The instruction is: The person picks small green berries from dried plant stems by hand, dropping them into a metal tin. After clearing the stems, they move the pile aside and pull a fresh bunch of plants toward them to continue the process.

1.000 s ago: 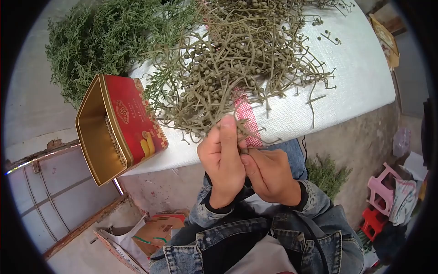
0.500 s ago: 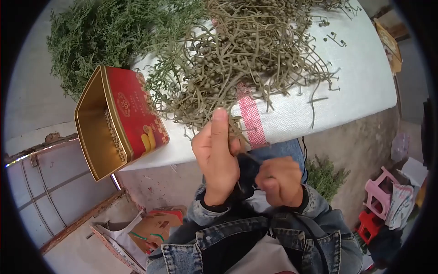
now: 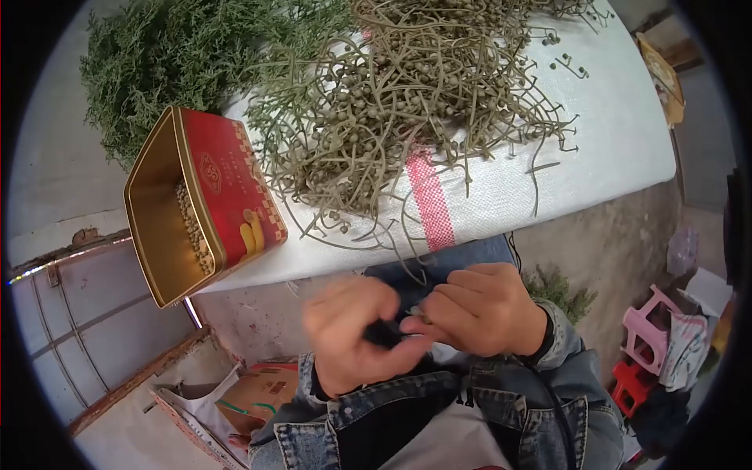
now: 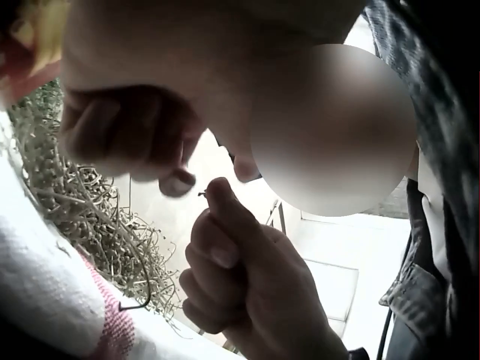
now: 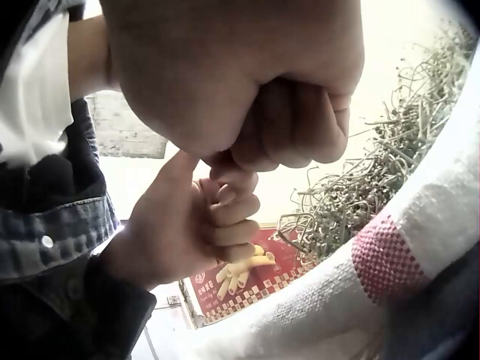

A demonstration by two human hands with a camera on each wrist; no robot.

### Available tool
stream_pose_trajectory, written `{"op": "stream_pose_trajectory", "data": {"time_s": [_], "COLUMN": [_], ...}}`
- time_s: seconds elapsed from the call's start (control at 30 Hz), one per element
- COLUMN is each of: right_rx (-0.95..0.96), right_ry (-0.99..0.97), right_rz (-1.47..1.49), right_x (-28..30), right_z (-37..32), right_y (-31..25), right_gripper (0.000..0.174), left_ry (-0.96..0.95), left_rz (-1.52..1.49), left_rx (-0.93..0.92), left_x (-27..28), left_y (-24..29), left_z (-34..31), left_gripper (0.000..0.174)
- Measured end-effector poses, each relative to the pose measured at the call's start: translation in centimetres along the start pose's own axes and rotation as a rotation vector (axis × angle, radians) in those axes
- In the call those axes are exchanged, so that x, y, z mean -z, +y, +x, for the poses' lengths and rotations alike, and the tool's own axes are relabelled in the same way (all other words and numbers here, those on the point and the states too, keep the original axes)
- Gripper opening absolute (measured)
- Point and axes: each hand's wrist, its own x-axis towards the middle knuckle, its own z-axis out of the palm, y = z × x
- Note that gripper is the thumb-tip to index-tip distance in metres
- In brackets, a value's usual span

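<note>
Above the person's lap, the left hand (image 3: 352,333) is curled, thumb stretched toward the right hand; anything inside its fingers is hidden. The right hand (image 3: 486,309) pinches a small stem piece (image 4: 202,194) between thumb and forefinger, its tip poking out in the left wrist view. Beyond the hands, a heap of brownish-green stems with round heads (image 3: 392,117) lies on a white woven surface (image 3: 517,196) with a pink checked band (image 3: 430,200). Several loose stems hang over the near edge. A red tin (image 3: 227,184), tipped on its side, holds small round beads (image 3: 192,227).
Green leafy sprigs (image 3: 180,70) are piled at the back left. A cardboard box (image 3: 258,395) stands low at left; a pink stool (image 3: 650,329) and a red stool (image 3: 630,385) are at right. More greenery (image 3: 560,294) sits below the surface's near edge.
The left hand has let go of the stem tuft and moved down toward the lap, now beside the right hand. Stems from that tuft hang at the edge.
</note>
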Motion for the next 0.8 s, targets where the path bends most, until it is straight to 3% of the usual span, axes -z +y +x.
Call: {"op": "stream_pose_trajectory", "data": {"time_s": [0.1, 0.13, 0.23, 0.27, 0.37, 0.5, 0.63, 0.67, 0.73, 0.77, 0.8], "right_rx": [0.054, 0.056, 0.054, 0.038, 0.003, -0.045, -0.032, -0.068, -0.147, -0.144, -0.172], "right_ry": [-0.059, -0.101, -0.189, -0.2, -0.222, -0.198, -0.066, -0.007, 0.113, 0.107, 0.106], "right_rz": [-0.035, 0.007, 0.088, 0.096, 0.113, 0.149, 0.31, 0.47, 0.786, 0.788, 0.774], "right_x": [0.0, 0.1, 0.2, 0.2, 0.2, 0.1, -1.2, -1.3, -1.5, -1.5, -1.4], "right_z": [0.2, 0.2, -0.1, 0.0, 0.1, 0.2, -0.1, -0.5, -0.9, -0.7, -0.3], "right_y": [-0.2, -0.3, -0.4, -0.5, -0.6, -0.6, -0.1, -0.1, -0.2, -0.3, -0.3], "right_gripper": [0.02, 0.02, 0.019, 0.019, 0.018, 0.016, 0.016, 0.018, 0.023, 0.023, 0.025], "left_ry": [-0.533, -0.531, -0.77, -0.768, -0.834, -0.721, -0.582, -0.573, -0.288, -0.124, -0.125], "left_rz": [-0.118, -0.12, -0.43, -0.432, -0.657, -0.829, -0.934, -0.933, -1.485, -1.755, -1.759], "left_rx": [0.036, 0.035, 0.227, 0.225, 0.448, 0.454, 0.591, 0.595, 0.779, 0.854, 0.847], "left_x": [0.5, 0.7, 1.3, 1.3, 1.0, 0.4, -0.5, -0.7, -1.2, -1.3, -1.3], "left_y": [-0.3, -0.5, -1.5, -1.8, -2.5, -2.8, -1.9, -2.1, -3.2, -3.5, -3.4], "left_z": [0.5, 0.6, 0.8, 0.9, 0.9, -0.2, -1.5, -1.6, -1.6, -1.5, -1.4], "left_gripper": [0.03, 0.03, 0.037, 0.037, 0.036, 0.039, 0.039, 0.039, 0.038, 0.038, 0.038]}}
